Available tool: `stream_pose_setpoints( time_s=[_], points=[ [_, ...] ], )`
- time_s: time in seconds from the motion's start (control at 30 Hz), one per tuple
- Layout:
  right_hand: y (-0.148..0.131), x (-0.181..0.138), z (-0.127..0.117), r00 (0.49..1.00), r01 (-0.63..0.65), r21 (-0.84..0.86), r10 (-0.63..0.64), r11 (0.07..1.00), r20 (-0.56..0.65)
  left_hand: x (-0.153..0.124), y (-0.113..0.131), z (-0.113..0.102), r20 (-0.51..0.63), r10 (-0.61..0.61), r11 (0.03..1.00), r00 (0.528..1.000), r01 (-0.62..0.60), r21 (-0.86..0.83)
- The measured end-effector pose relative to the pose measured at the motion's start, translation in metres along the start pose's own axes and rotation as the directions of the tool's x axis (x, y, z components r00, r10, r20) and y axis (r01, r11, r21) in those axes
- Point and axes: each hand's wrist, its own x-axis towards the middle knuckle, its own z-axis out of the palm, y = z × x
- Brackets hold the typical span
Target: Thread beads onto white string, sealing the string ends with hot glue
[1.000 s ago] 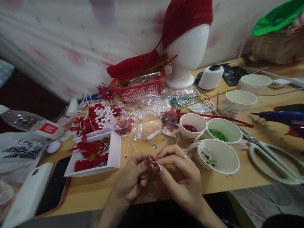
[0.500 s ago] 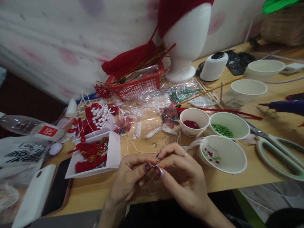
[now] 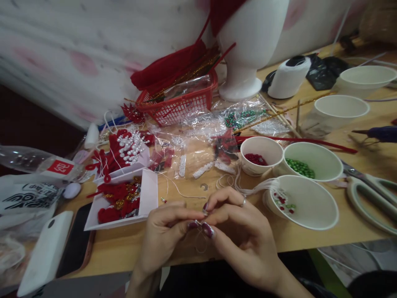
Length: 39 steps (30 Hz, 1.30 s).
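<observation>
Grip: my left hand (image 3: 164, 236) and right hand (image 3: 238, 231) meet fingertip to fingertip, and each thumb and forefinger is pinched narrow on a thin thread (image 3: 202, 238).
Thread: it is held right at the pinch, with a slack loop hanging just under my fingertips above the near edge of the table (image 3: 124, 248). Whether a bead sits on it at the pinch is too small to tell.
Change: over the last second the pinch has not opened. Both hands have stayed locked together and sit a touch nearer the table's edge, and the loop still hangs below them.
Meaning: I judge I am in the middle of the same fine step on the thread, with nothing let go and nothing new picked up.
Right of the grip: a paper bowl (image 3: 313, 203) with a few red and green beads stands near. White strands (image 3: 254, 189) trail over its rim toward my right hand.
Beyond the grip: a cup of red beads (image 3: 260, 149) stands there, with a bowl of green beads (image 3: 322, 159) just beside it.
Left of the grip: a white tray (image 3: 149, 198) of red ornaments sits near my left hand, not touching it.
Far right: scissors (image 3: 369, 190) lie well apart from the pinch.
</observation>
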Motion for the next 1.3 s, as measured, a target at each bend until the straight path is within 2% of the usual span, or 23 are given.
stream_pose_setpoints(
  time_s=[0.17, 0.4, 0.7, 0.97, 1.17, 1.3],
  points=[
    [0.0012, -0.0023, 0.0, 1.0, -0.024, 0.033, 0.023, 0.999, 0.017, -0.0005, -0.001, -0.001, 0.026, 0.027, 0.999, 0.999, -0.028, 0.026],
    [0.0005, -0.0008, -0.0013, 0.999, -0.034, 0.036, 0.034, 0.999, 0.01, -0.0015, -0.0037, -0.0017, 0.025, -0.027, 0.999, 0.999, 0.028, -0.022],
    [-0.0002, 0.0008, -0.0018, 0.999, -0.039, 0.053, 0.039, 0.998, 0.015, -0.0022, -0.003, -0.0015, 0.02, 0.012, 1.0, 1.0, -0.013, 0.024],
    [0.0001, -0.0009, -0.0011, 0.999, -0.043, 0.075, 0.042, 0.996, 0.016, -0.0033, -0.0013, -0.0027, 0.035, -0.014, 1.0, 0.999, 0.014, 0.007],
    [0.0009, -0.0002, -0.0017, 0.998, -0.051, 0.08, 0.05, 0.995, 0.024, -0.0025, -0.0025, -0.0028, 0.04, 0.04, 0.998, 0.998, -0.042, 0.052],
    [0.0, 0.0007, -0.0016, 0.999, -0.05, 0.083, 0.049, 0.995, 0.016, -0.0015, -0.0061, -0.0016, 0.076, 0.078, 0.997, 0.994, -0.077, -0.005]
  ],
)
